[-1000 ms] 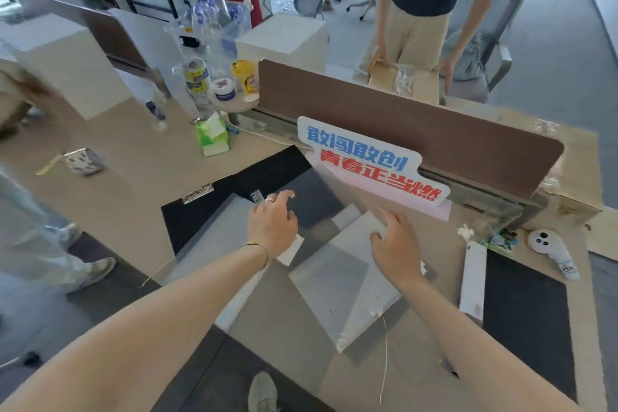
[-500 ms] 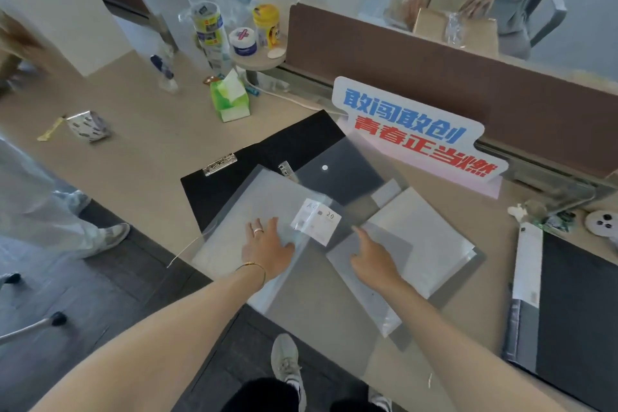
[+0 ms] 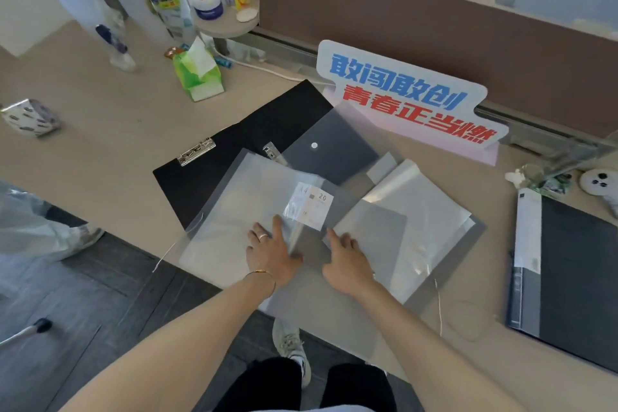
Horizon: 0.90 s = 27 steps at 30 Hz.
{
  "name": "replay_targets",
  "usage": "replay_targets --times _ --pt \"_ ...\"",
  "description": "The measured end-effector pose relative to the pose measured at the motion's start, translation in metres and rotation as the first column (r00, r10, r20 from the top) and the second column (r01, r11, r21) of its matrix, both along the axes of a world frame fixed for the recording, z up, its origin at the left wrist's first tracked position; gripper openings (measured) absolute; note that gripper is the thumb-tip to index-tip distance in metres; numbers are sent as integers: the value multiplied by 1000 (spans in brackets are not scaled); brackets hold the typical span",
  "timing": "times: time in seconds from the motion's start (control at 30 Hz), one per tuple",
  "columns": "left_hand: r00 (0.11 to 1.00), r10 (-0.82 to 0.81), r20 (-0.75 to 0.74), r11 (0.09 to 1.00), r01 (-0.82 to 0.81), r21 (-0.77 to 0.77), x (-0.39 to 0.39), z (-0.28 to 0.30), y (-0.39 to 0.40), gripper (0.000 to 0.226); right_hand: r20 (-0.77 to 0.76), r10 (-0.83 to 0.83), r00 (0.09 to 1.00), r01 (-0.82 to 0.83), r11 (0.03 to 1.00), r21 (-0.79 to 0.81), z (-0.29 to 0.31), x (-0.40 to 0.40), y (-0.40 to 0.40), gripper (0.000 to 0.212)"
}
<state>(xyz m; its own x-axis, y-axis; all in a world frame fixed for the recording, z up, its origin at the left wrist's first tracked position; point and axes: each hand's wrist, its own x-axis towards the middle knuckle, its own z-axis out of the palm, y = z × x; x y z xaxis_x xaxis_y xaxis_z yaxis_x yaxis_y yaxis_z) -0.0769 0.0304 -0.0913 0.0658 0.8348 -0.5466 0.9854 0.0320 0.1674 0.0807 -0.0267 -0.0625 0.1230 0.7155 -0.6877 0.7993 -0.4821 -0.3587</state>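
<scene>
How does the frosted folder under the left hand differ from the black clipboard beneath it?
The frosted folder is pale, see-through and bears a white label; the black clipboard is opaque with a metal clip. The folder lies partly over the clipboard, and the left hand rests on the folder only. Both lie flat on the desk.

Frosted clear folder (image 3: 234, 211): flat on bench (image 3: 100, 117), frame centre, upper corner over black clipboard (image 3: 187, 184). White label (image 3: 309, 207) marked 20 at its right edge. Grey translucent folder (image 3: 374, 231): just right, flat, skewed, clear sleeves on top.
</scene>
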Motion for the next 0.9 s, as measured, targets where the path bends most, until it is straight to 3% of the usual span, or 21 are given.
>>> replay_targets --times 0.2,0.37,0.53,0.77,0.9 --pt "996 -64 57 998 64 5 -13 1 8 67 -104 -88 991 95 994 56 16 16 -1 87" --pt "990 -140 14 990 140 22 -15 15 8 60 -210 -173 962 192 979 71 31 26 -8 82" --pt "985 -158 69 986 154 68 -24 27 12 45 -243 -223 944 256 960 114 37 31 -12 77" --pt "962 20 273 995 -46 89 -53 50 23 28 -254 -242 936 292 939 181 40 33 -3 76" --pt "955 -3 298 980 -57 193 -69 85 40 22 -266 -269 926 322 930 180 43 24 12 71"
